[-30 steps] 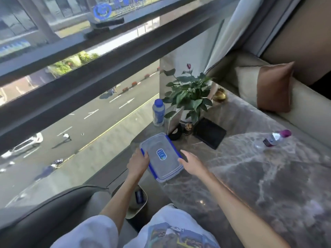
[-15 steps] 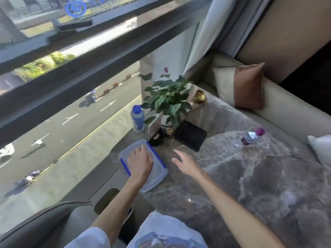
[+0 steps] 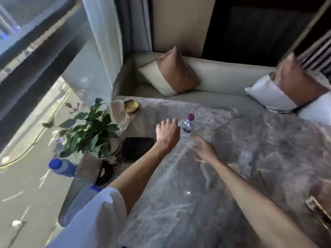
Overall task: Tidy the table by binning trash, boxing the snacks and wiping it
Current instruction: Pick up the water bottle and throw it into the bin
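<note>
A small clear bottle with a purple cap (image 3: 188, 125) lies on the grey marble table (image 3: 232, 158) toward its far side. My left hand (image 3: 167, 130) hovers just left of the bottle, fingers curled and holding nothing. My right hand (image 3: 206, 149), blurred, is just below and right of the bottle with fingers spread, empty. The clear snack box with the blue-trimmed lid (image 3: 80, 197) sits at the table's near left corner, mostly hidden by my white sleeve.
A potted plant (image 3: 93, 129), a black square object (image 3: 138, 149), a round black object (image 3: 104, 173) and a blue-capped bottle (image 3: 62, 167) line the left edge by the window. A gold dish (image 3: 131, 106) sits at the far corner. Cushions lie on the sofa beyond.
Both hands left the snack box and moved forward and right across the table to the purple-capped bottle. The view swung right, away from the window.
</note>
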